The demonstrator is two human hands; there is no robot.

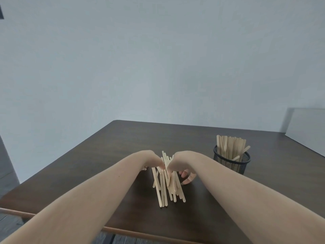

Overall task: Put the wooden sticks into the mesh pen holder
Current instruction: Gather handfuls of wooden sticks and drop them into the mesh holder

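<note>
A bundle of several pale wooden sticks [165,187] stands nearly upright on the dark table [109,148], its lower ends fanned out on the surface. My left hand [153,160] and my right hand [181,163] press against the bundle's upper half from either side, thumbs nearly touching in front. My right fingers curl round behind the sticks. To the right stands a black mesh pen holder [231,163] with several wooden sticks [229,147] upright inside it, about a hand's width from my right hand.
A white board [307,128] leans against the wall at the table's far right corner. The table's near edge [140,235] runs along the bottom, with grey floor below. A pale wall rises behind the table.
</note>
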